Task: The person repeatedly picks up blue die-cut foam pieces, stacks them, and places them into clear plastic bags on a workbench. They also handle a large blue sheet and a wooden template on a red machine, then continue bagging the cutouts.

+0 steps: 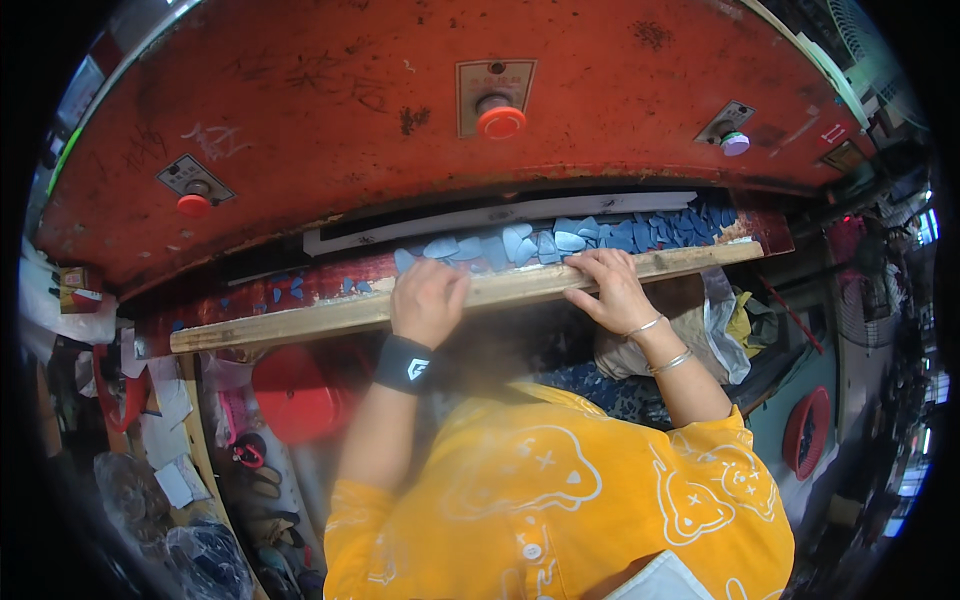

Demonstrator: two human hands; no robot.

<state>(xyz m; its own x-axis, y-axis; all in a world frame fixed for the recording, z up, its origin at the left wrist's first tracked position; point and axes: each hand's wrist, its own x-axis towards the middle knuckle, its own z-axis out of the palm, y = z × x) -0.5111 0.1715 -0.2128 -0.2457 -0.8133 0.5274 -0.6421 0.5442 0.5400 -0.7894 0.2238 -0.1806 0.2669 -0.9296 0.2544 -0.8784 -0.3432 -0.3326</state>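
1. Nearest is the person's yellow shirt (560, 470); both bare forearms reach forward from it, the left one with a black wristband (404, 364).
2. The left hand (427, 302) lies across the wooden rail (515, 287), loosely curled, its fingertips at the edge of the blue pieces (568, 241). Whether it pinches one I cannot tell.
3. The right hand (608, 290) rests over the rail further right, thumb apart from the half-bent fingers, fingertips at the front of the pile; nothing shows between them, so it seems unclenched.
4. Just beyond the rail, on the red bench (335, 275), lie the pieces: a heap thickest toward the right end, paler and flatter-lying between the hands, with a few strays (296, 287) toward the left.
5. They look thin, light and fairly stiff, with smooth faces likely to slide over one another. A pinch on opposite edges of a single piece should suit best; overlapping ones may come up together, and flat ones probably need an edge tipped first.
6. Behind the heap runs a white strip (590, 207), then the scuffed red machine panel (350, 150) with its central red button (501, 122).
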